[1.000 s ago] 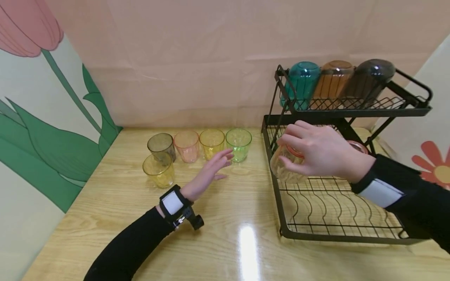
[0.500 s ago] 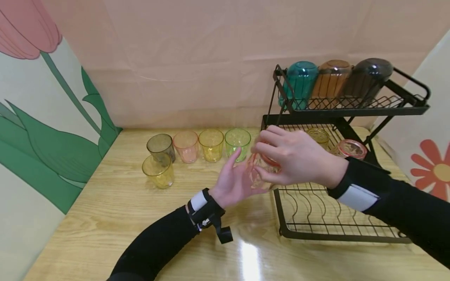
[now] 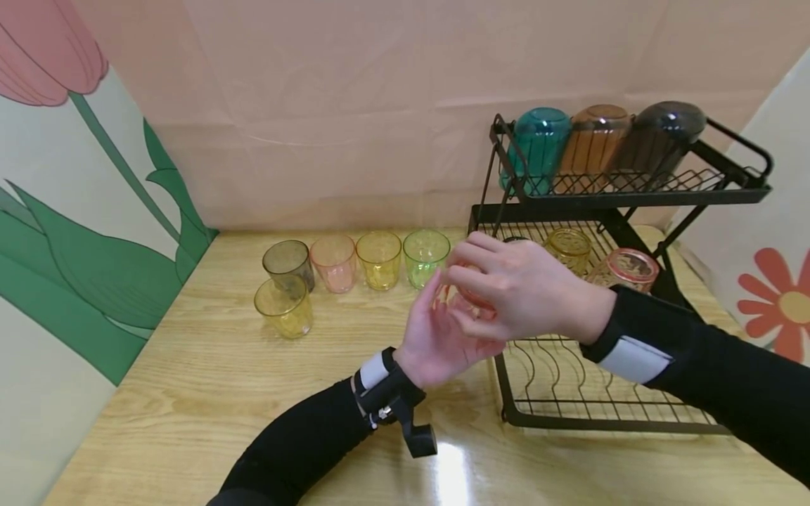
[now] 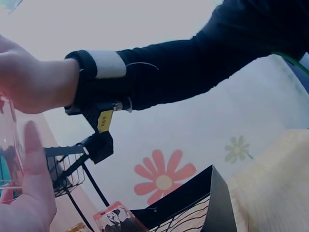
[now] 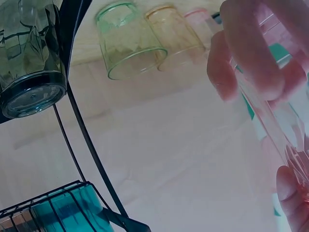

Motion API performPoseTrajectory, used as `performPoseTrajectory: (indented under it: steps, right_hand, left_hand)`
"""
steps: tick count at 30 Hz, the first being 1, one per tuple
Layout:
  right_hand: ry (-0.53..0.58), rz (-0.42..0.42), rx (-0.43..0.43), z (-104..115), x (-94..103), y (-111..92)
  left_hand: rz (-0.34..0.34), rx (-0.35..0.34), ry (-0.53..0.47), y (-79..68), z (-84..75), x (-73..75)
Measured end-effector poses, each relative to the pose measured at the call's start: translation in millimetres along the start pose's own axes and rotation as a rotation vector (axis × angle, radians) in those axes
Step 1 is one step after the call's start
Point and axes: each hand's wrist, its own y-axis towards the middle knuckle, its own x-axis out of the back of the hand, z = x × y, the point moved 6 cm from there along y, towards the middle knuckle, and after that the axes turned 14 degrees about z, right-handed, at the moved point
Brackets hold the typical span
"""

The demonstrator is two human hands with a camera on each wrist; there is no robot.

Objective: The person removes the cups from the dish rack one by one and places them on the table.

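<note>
A clear pink drinking glass (image 5: 275, 116) is held between both hands, in front of the rack's left edge. My right hand (image 3: 515, 288) grips it from above and the right, covering much of it in the head view. My left hand (image 3: 433, 348), palm turned up, has its thumb and fingers around the glass from the left and below. In the left wrist view the left thumb (image 4: 36, 164) lies along the side of the glass (image 4: 8, 145). The glass is tilted, and its lower part is hidden behind the fingers.
On the table behind the hands stand upright glasses: green (image 3: 427, 258), yellow (image 3: 380, 261), pink (image 3: 333, 263), grey (image 3: 288, 266) and amber (image 3: 284, 306). A black two-tier rack (image 3: 614, 424) has teal (image 3: 539, 149), brown (image 3: 595, 147) and dark (image 3: 661, 144) glasses above, several upside-down glasses below.
My right hand has carried the pink glass left, off the area over the rack. The left hand has moved right, turned palm up and met the glass.
</note>
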Motion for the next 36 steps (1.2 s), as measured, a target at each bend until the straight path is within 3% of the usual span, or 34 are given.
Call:
performPoseTrajectory:
  steps: [10,13,16,20,24,30,33,36]
  right_hand:
    - [0.016,0.053,-0.004,-1.0,-5.6,0.2]
    - [0.047,0.083,-0.020,-3.1,-10.7,-2.9]
    - [0.079,0.128,-0.062,-7.2,-17.7,-10.9]
    - [0.089,0.175,-0.149,-15.2,-27.7,-27.8]
    - [0.100,0.209,-0.210,-23.9,-40.1,-48.1]
    - [0.098,0.278,-0.278,-36.8,-62.6,-77.3]
    - [0.107,0.318,-0.319,-41.2,-71.5,-90.7]
    - [0.119,0.340,-0.355,-44.3,-77.4,-102.6]
  left_hand:
    - [-0.009,-0.044,0.056,0.5,-1.4,2.9]
    - [-0.023,-0.040,0.089,-5.1,-4.1,10.1]
    - [-0.101,-0.034,0.167,-16.5,-11.8,24.0]
    - [-0.282,-0.004,0.315,-38.0,-29.8,47.7]
    - [-0.367,0.036,0.445,-58.2,-49.6,63.9]
    - [-0.385,0.064,0.769,-79.2,-80.8,71.3]
    - [-0.380,0.129,0.999,-85.4,-95.8,67.7]
    - [-0.338,0.184,1.302,-87.4,-112.8,59.5]
